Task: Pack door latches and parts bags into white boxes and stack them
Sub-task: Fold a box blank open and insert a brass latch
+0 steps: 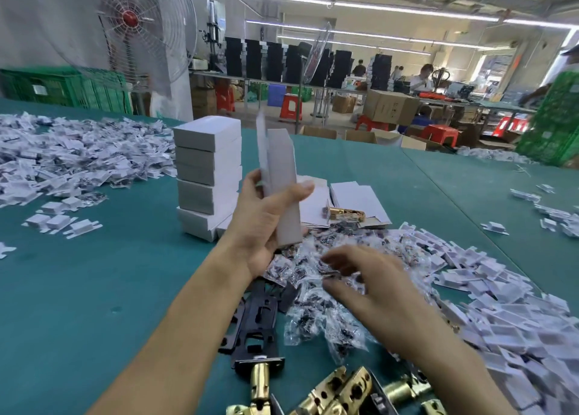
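Holding a tall white cardboard box point(281, 176) upright, flap raised, the person's left hand point(266, 220) wraps fingers and thumb round it just right of the stack of closed white boxes point(206, 170). The right hand point(369, 289), fingers spread and half curled, hangs over the heap of clear plastic parts bags point(313, 320) in front of that stack; blur hides whether a bag is pinched. Judged step: fetching a bag, so the next move needs one bag lifted free and dropped through the open top, with bare green table point(94, 289) left of the stack and brass door latches point(344, 389) crowding the near edge.
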`<state>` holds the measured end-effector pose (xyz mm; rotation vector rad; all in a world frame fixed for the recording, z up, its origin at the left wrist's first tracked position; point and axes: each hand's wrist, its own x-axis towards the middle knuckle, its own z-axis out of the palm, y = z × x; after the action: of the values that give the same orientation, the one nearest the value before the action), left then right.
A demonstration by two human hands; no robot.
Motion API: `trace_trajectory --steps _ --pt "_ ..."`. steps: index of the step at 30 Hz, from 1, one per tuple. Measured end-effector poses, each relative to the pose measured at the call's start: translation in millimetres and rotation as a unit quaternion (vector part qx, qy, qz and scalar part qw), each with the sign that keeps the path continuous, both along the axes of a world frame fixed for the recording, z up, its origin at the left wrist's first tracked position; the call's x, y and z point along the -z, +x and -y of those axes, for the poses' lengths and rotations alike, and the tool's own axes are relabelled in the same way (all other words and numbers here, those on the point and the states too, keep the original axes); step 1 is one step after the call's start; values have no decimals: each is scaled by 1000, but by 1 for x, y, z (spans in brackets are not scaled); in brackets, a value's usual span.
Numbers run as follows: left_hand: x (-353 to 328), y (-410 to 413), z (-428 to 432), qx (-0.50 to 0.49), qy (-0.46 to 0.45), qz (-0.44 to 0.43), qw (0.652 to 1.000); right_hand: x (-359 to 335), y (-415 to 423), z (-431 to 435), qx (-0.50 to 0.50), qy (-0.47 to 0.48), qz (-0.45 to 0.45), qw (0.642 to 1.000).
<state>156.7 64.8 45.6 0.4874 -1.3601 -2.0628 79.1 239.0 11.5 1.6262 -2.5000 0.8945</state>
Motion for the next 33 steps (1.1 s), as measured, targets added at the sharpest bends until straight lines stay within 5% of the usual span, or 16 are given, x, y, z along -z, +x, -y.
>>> trace_trajectory --steps 4,8,24,33 --pt "9 -5 14 -105 -171 9 980 6 17 35 -51 176 -35 982" --pt "18 -6 18 -131 -263 32 955 16 34 78 -102 224 -61 967" --pt "10 -3 9 -64 -262 50 962 33 22 94 -95 234 25 967" --pt "15 -4 12 -126 -285 16 950 29 22 93 -85 183 22 979"
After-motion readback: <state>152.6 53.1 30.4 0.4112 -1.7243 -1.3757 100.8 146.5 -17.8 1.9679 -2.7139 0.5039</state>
